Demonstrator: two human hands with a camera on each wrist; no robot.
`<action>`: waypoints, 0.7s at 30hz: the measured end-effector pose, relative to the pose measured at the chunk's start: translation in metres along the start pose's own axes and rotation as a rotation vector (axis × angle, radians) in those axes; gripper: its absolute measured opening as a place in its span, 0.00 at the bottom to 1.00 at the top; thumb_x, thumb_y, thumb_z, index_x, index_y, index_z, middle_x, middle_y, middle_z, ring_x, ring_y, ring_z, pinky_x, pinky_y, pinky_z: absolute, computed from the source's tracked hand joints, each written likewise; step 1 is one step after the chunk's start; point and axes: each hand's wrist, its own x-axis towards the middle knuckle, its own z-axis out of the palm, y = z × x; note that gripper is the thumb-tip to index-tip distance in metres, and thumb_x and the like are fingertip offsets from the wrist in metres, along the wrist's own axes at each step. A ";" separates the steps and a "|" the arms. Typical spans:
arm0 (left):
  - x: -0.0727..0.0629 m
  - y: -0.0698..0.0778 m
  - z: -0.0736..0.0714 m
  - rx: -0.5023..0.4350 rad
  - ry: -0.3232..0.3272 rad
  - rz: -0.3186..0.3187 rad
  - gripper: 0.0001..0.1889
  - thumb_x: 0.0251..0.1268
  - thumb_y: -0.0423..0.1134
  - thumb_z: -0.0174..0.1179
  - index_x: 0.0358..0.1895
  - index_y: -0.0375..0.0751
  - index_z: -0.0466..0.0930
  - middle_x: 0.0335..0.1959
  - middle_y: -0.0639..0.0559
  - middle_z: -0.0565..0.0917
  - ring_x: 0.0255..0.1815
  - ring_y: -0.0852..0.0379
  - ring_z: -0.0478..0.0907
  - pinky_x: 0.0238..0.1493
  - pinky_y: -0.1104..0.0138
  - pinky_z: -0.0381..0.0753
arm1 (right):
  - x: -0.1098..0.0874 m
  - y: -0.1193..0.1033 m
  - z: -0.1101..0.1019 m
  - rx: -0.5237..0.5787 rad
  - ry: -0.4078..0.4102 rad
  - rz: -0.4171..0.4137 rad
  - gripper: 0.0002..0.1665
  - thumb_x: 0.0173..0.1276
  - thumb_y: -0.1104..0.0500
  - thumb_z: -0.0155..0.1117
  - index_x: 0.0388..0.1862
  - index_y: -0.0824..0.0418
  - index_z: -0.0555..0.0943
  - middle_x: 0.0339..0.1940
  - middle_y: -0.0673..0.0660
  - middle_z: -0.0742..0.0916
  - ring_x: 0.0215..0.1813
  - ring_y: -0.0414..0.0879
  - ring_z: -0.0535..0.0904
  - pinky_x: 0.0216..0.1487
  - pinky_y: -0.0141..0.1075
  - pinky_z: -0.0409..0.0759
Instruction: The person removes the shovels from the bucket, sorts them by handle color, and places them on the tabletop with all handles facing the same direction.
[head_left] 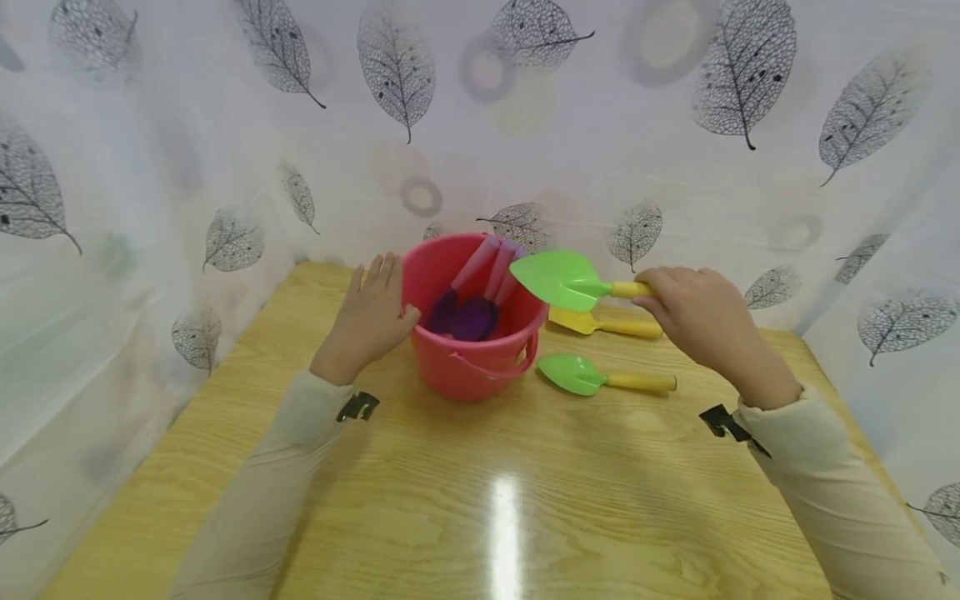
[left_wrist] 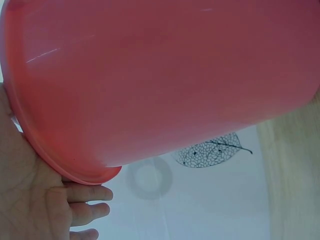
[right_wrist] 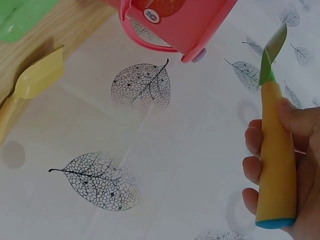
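A pink bucket [head_left: 468, 367] stands on the wooden table with purple shovels [head_left: 472, 317] inside, their pale purple handles leaning on the far rim. My left hand [head_left: 367, 321] rests against the bucket's left rim, its fingers straight and the thumb near the rim's edge. In the left wrist view, the fingers [left_wrist: 90, 192] extend past the rim. My right hand [head_left: 701, 321] grips the yellow handle of a green toy trowel [head_left: 558, 279], held in the air with its blade at the bucket's right rim. The handle [right_wrist: 277, 160] has a blue end.
On the table to the bucket's right lie a second green trowel [head_left: 573, 375] with a yellow handle and a yellow scoop [head_left: 573, 321]. The bucket's handle [head_left: 498, 371] hangs down at the front. A leaf-patterned curtain [head_left: 480, 125] rises behind the table.
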 end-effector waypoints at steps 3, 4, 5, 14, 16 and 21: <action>-0.001 -0.001 0.000 0.001 -0.002 -0.002 0.38 0.65 0.45 0.44 0.71 0.23 0.45 0.74 0.30 0.50 0.76 0.36 0.45 0.75 0.45 0.41 | -0.005 0.002 -0.001 0.003 -0.003 -0.013 0.13 0.59 0.61 0.65 0.42 0.65 0.78 0.28 0.58 0.85 0.21 0.46 0.71 0.25 0.43 0.71; -0.001 -0.001 0.001 0.000 -0.004 -0.002 0.38 0.65 0.45 0.44 0.71 0.23 0.45 0.74 0.30 0.50 0.76 0.36 0.45 0.75 0.45 0.41 | -0.007 0.003 -0.001 0.003 -0.002 -0.017 0.13 0.59 0.62 0.65 0.42 0.65 0.77 0.27 0.58 0.85 0.21 0.45 0.70 0.24 0.42 0.71; -0.001 -0.001 0.001 0.000 -0.005 -0.002 0.38 0.65 0.45 0.44 0.71 0.23 0.45 0.74 0.31 0.50 0.76 0.36 0.45 0.75 0.46 0.41 | -0.009 0.003 -0.001 0.006 -0.001 -0.022 0.13 0.59 0.62 0.65 0.42 0.65 0.77 0.27 0.58 0.84 0.20 0.44 0.68 0.23 0.41 0.70; 0.000 -0.001 0.001 -0.014 -0.008 0.002 0.38 0.65 0.46 0.44 0.71 0.24 0.44 0.74 0.31 0.49 0.76 0.37 0.44 0.75 0.46 0.39 | -0.025 0.004 0.004 0.015 -0.060 -0.031 0.14 0.61 0.61 0.64 0.43 0.65 0.76 0.31 0.60 0.85 0.20 0.46 0.71 0.25 0.45 0.75; 0.000 -0.001 0.001 -0.015 -0.011 0.001 0.38 0.65 0.46 0.44 0.72 0.24 0.43 0.74 0.31 0.49 0.76 0.37 0.43 0.76 0.46 0.38 | -0.027 0.004 0.006 0.014 -0.069 -0.031 0.15 0.60 0.61 0.64 0.43 0.65 0.76 0.32 0.61 0.86 0.21 0.48 0.73 0.26 0.47 0.76; 0.001 -0.002 0.001 -0.011 -0.014 0.000 0.38 0.66 0.45 0.44 0.72 0.24 0.43 0.74 0.31 0.48 0.76 0.37 0.42 0.76 0.47 0.38 | -0.031 0.006 0.013 0.010 -0.048 -0.050 0.15 0.56 0.61 0.64 0.41 0.65 0.75 0.27 0.59 0.85 0.17 0.45 0.70 0.19 0.41 0.72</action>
